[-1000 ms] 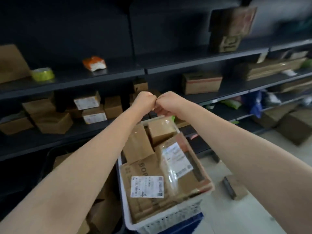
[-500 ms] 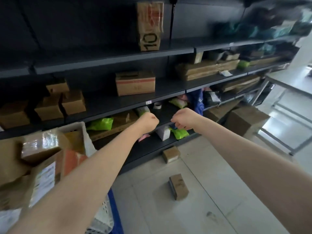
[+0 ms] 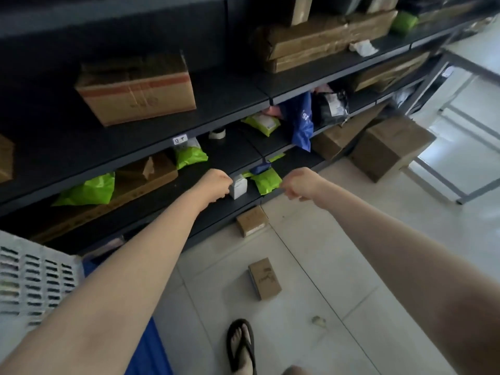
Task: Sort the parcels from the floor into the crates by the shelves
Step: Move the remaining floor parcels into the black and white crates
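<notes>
Swinging away from the white crate (image 3: 35, 280), now at my left edge, I have both fists apart where a second ago they met over it: left hand (image 3: 217, 185) and right hand (image 3: 300, 184) are curled tight and hold nothing. I read that as one drop finished. Two small cardboard parcels lie on the floor right of the crate, the nearer parcel (image 3: 264, 278) and the farther parcel (image 3: 252, 221) against the shelf foot. My sandalled foot (image 3: 242, 345) stands just short of them; I judge the reach unobstructed.
</notes>
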